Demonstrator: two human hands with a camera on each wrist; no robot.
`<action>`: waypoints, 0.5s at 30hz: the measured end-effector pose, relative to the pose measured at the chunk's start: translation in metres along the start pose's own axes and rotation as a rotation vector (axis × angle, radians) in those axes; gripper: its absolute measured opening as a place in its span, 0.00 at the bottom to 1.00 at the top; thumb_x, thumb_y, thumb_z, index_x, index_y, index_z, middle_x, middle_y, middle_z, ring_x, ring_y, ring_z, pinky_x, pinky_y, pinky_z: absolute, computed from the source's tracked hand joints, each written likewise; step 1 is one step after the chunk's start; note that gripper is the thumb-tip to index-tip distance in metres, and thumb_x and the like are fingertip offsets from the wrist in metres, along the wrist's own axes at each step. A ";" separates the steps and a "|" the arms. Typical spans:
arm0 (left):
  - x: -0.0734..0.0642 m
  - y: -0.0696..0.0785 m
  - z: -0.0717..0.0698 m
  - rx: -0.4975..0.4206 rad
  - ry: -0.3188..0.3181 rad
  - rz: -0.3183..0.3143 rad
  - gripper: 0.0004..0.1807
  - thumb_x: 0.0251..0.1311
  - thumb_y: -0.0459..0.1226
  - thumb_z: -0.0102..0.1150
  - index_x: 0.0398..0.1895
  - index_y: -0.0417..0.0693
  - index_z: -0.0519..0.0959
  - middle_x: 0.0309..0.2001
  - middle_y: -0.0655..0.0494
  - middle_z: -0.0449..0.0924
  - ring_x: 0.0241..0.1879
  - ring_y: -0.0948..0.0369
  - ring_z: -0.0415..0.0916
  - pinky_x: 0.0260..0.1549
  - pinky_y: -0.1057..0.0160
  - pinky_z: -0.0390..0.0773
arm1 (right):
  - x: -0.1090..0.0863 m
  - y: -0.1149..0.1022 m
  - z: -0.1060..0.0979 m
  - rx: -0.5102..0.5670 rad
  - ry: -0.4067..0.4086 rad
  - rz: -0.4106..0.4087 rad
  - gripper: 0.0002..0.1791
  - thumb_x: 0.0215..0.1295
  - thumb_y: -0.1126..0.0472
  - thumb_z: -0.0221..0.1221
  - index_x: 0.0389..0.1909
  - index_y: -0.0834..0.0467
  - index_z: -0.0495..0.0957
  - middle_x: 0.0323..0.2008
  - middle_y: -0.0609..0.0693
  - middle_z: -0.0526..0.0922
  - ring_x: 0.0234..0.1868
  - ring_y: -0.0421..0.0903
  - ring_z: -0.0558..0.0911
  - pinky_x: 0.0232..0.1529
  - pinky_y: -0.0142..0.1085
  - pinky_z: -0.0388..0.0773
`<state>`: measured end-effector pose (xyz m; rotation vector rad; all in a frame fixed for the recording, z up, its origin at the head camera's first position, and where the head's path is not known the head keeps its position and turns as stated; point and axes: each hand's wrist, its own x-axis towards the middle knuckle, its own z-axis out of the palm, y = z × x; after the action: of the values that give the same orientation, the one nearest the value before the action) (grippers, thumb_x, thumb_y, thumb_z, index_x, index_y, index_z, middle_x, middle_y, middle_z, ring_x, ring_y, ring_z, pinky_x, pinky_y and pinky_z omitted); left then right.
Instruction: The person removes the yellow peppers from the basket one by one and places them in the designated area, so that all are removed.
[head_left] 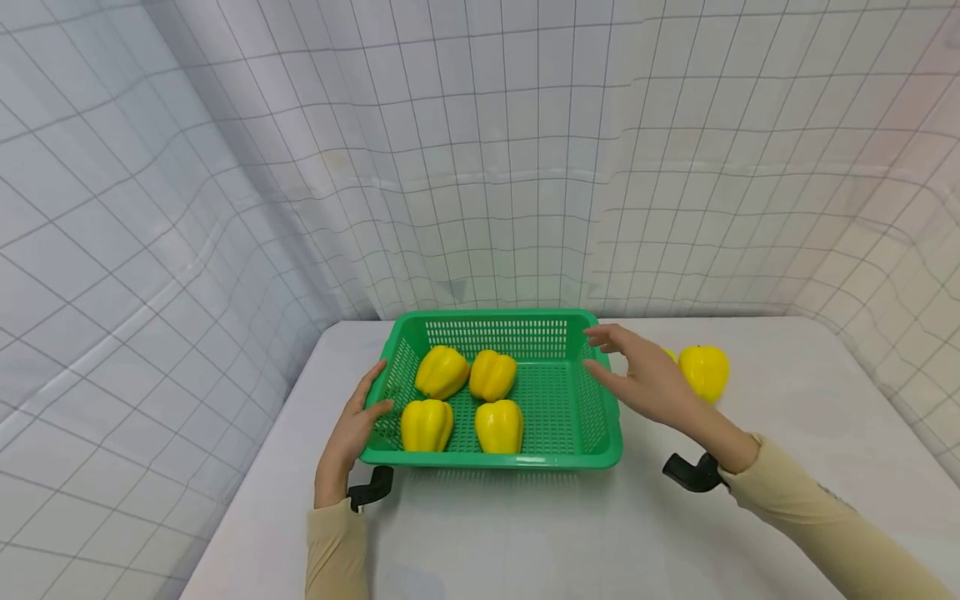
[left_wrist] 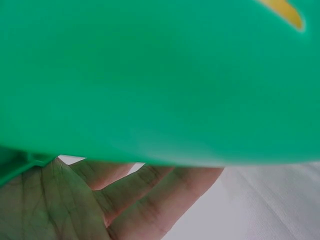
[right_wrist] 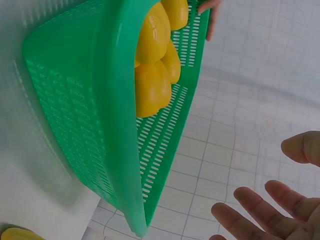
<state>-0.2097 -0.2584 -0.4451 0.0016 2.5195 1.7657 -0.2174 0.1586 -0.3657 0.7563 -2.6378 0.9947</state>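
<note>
A green plastic basket [head_left: 491, 461] with slotted walls stands on the white table. Several yellow bell peppers [head_left: 498, 427] lie inside, mostly toward its left half. At the basket's left end, my left hand [head_left: 351, 433] grips the rim, thumb over the top and fingers along the outside. The left wrist view shows those fingers [left_wrist: 155, 200] below the green rim, which hides their tips. My right hand [head_left: 648, 379] hovers by the right rim with fingers spread and nothing in them. In the right wrist view, thumb and fingers [right_wrist: 260, 212] are apart from the basket.
Right of the basket, a yellow bell pepper [head_left: 705, 372] lies on the table [head_left: 787, 433], with another partly hidden behind my right hand. White grid-patterned curtains [head_left: 510, 167] close in the back and both sides. Black wrist-camera mounts [head_left: 693, 473] jut from both wrists.
</note>
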 end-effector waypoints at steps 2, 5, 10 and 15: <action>0.000 0.000 0.000 -0.001 -0.002 -0.002 0.35 0.70 0.34 0.44 0.76 0.62 0.48 0.75 0.50 0.37 0.70 0.47 0.38 0.62 0.38 0.44 | 0.005 -0.002 0.002 -0.022 -0.022 -0.010 0.21 0.66 0.53 0.59 0.56 0.58 0.73 0.51 0.51 0.79 0.49 0.50 0.78 0.41 0.46 0.76; 0.000 -0.001 0.001 -0.008 -0.001 -0.007 0.35 0.69 0.33 0.45 0.76 0.62 0.48 0.75 0.51 0.37 0.70 0.47 0.39 0.62 0.38 0.44 | 0.011 -0.005 0.005 -0.043 -0.055 -0.030 0.18 0.65 0.54 0.59 0.52 0.59 0.76 0.49 0.49 0.80 0.46 0.50 0.79 0.40 0.45 0.77; 0.001 -0.002 0.001 -0.009 0.002 -0.004 0.35 0.69 0.33 0.45 0.76 0.62 0.48 0.75 0.51 0.38 0.70 0.47 0.39 0.62 0.38 0.44 | 0.022 -0.013 0.008 -0.032 -0.131 -0.049 0.17 0.65 0.55 0.59 0.51 0.59 0.77 0.46 0.48 0.81 0.44 0.49 0.80 0.41 0.45 0.77; 0.002 -0.004 0.001 -0.004 0.004 0.002 0.35 0.69 0.33 0.45 0.76 0.62 0.48 0.75 0.50 0.38 0.71 0.47 0.38 0.62 0.38 0.45 | 0.030 -0.019 0.013 -0.013 -0.201 -0.043 0.17 0.65 0.54 0.59 0.50 0.59 0.78 0.46 0.48 0.81 0.43 0.48 0.80 0.42 0.44 0.76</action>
<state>-0.2113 -0.2586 -0.4492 0.0006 2.5198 1.7729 -0.2325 0.1263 -0.3540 0.9523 -2.7796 0.9343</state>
